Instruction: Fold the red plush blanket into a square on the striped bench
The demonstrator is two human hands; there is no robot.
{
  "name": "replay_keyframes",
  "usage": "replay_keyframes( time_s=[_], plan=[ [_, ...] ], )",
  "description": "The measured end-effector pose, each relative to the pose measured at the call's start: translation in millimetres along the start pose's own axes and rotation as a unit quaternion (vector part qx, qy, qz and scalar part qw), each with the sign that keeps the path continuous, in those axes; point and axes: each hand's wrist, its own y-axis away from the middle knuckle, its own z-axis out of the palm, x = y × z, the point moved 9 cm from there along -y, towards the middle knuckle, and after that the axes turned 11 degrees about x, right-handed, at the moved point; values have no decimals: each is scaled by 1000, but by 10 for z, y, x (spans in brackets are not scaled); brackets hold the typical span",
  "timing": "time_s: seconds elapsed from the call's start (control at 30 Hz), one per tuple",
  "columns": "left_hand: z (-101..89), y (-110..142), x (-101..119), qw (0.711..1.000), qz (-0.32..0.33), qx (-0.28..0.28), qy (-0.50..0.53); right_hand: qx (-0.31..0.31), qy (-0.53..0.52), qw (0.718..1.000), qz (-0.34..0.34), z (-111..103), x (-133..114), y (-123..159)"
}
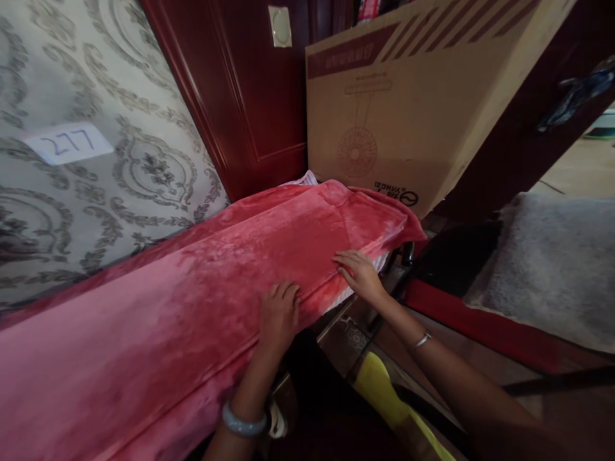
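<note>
A long red and pink plush blanket [192,294] is spread over a narrow raised surface along the wall, with folds running lengthwise. My left hand [279,314] rests on it near the front edge, back of the hand up, fingers bent and touching the cloth. To the right, my right hand [361,274] lies across the same edge close to the far end; its fingers are stretched out and the thumb is apart. Striped white-and-pink fabric [343,296] shows beneath the blanket's edge. A pale bangle [243,421] is on my left wrist, a thin silver one [423,339] on the right.
Beyond the blanket's end stands a large cardboard box [398,121] against a dark red panel [240,83]. Patterned wallpaper [144,153] with a paper marked 277 [70,142] borders the left. On the right are a grey fluffy cover [552,269] and a yellow cloth [384,390].
</note>
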Motion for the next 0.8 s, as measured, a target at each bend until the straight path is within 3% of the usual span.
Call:
replay_keyframes(
  time_s=[0.37,0.57,0.8],
  plan=[
    [52,-69,35,1000,18,-4,-18,-3,-25,1000,3,33,26,-119],
    [-39,-69,41,999,22,39,-3,37,-26,999,-9,-96,-41,-129],
    [12,12,95,999,37,2,11,51,-37,998,-27,-127,-78,39]
  ],
)
